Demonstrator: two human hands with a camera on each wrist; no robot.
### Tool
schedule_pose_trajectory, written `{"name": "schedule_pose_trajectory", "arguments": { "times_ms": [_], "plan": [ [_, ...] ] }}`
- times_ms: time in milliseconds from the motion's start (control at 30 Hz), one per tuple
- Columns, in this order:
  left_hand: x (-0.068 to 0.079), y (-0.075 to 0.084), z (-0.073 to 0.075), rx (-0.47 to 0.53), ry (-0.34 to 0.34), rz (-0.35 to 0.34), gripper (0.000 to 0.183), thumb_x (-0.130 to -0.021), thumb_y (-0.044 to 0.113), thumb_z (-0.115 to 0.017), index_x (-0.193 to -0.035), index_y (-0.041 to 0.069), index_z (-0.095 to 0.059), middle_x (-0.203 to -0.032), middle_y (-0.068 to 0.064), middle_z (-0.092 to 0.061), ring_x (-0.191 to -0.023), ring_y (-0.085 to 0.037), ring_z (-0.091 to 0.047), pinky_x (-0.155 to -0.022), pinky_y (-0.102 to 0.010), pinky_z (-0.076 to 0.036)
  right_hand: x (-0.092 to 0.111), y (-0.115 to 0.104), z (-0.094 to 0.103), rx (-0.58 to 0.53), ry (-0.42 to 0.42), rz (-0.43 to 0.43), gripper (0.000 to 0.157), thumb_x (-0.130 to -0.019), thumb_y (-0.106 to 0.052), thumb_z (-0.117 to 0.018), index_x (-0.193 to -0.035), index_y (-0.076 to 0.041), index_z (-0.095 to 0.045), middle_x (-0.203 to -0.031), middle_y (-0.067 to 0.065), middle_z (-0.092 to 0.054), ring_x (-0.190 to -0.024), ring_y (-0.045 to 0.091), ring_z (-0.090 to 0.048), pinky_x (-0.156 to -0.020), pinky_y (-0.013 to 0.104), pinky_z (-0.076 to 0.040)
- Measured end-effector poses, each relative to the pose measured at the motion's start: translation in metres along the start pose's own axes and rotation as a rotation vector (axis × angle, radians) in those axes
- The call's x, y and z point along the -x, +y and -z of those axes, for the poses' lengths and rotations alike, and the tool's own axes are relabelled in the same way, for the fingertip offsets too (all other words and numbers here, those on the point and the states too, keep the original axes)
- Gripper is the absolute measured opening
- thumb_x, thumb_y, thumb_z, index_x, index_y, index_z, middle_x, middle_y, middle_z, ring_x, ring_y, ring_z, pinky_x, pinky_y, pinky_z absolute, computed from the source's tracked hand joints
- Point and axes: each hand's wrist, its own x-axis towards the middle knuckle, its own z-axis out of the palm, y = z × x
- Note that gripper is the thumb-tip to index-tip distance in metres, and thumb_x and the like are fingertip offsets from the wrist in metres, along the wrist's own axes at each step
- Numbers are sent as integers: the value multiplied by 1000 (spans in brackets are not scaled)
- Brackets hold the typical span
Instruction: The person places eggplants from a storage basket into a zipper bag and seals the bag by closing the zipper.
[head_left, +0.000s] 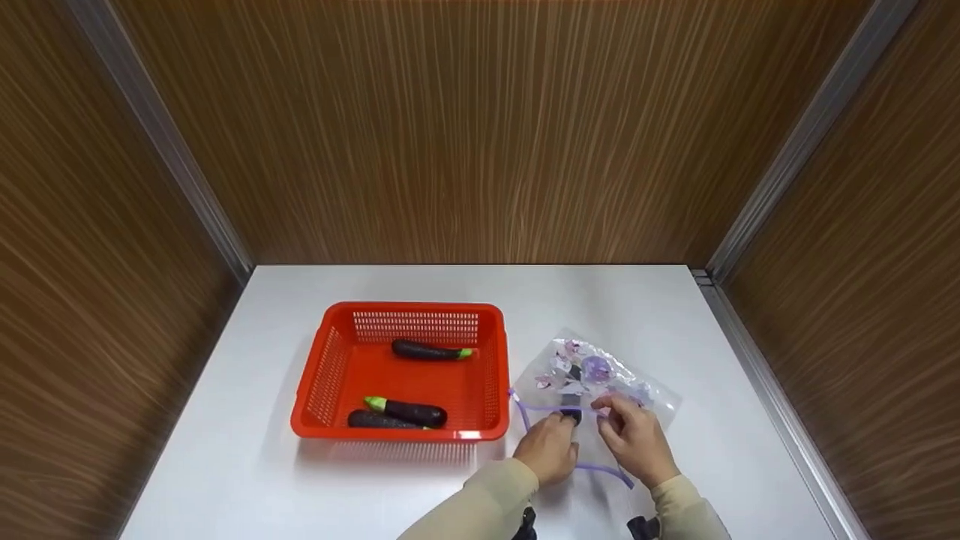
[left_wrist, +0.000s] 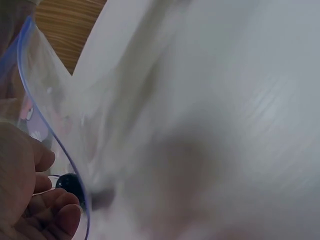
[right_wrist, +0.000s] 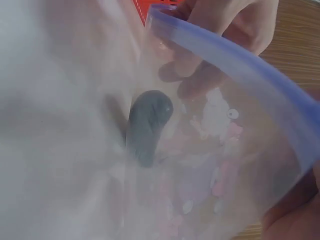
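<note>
On the right of the table lies a clear zip bag (head_left: 592, 369) with purple edging and printed figures, its mouth spread toward the person. A dark eggplant (right_wrist: 150, 120) is inside it. My left hand (head_left: 547, 450) reaches in at the mouth, fingers loosely bent. In the right wrist view its fingertips (right_wrist: 192, 86) stand apart from the eggplant's rounded end. My right hand (head_left: 639, 441) pinches the purple edge of the bag between thumb and forefinger, holding that side raised. The left wrist view shows the left hand (left_wrist: 30, 190) beside the purple edge (left_wrist: 62, 145).
Left of the bag stands a red plastic basket (head_left: 401, 435) with slotted walls. One eggplant (head_left: 427, 350) lies near its back wall, and two more eggplants (head_left: 409, 411) lie by its front wall. Wood-grain panels (head_left: 465, 135) enclose the white table (head_left: 300, 502) at the back and sides.
</note>
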Motion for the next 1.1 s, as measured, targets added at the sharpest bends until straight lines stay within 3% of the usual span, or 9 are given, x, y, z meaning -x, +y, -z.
{"name": "schedule_pose_trajectory", "arguments": {
  "times_ms": [300, 533, 800, 1033, 1100],
  "plan": [
    [12, 7, 22, 31, 55, -163, 18, -88, 22, -64, -100, 11, -69, -92, 1, -62, -85, -13, -61, -79, -25, -48, 4, -2, 1, 30, 4, -61, 30, -74, 8, -69, -95, -14, -70, -63, -20, -43, -52, 0, -39, -47, 18, -34],
    [21, 1, 67, 96, 86, -247, 19, -92, 22, -61, -104, 11, -69, -97, 2, -66, -91, -11, -63, -82, -24, -49, 5, -1, 0, 55, 27, -52, 26, -73, 7, -68, -91, -12, -64, -60, -21, -37, -48, -1, -34, -44, 17, -29],
    [29, -38, 128, 112, 100, -153, 25, -94, 24, -59, -113, 10, -68, -107, -2, -66, -98, -16, -61, -88, -31, -49, 5, 0, 4, 50, -10, -97, 12, -82, -6, -66, -84, -10, -55, -60, -18, -38, -50, 0, -35, -44, 20, -30],
    [44, -86, 161, 142, 66, 38, 32, -96, 28, -59, -122, 11, -63, -119, -3, -62, -109, -19, -58, -95, -38, -47, 11, 1, 6, 32, 22, -113, 26, -75, 5, -71, -85, -14, -57, -59, -18, -39, -48, 0, -34, -44, 17, -30],
    [49, -100, 169, 124, 83, 52, 31, -97, 29, -58, -122, 11, -63, -118, -3, -62, -108, -19, -58, -94, -38, -48, 12, 2, 4, 27, 38, -131, 28, -73, 7, -72, -85, -14, -58, -59, -18, -40, -48, 0, -35, -45, 16, -30]
  ]
}}
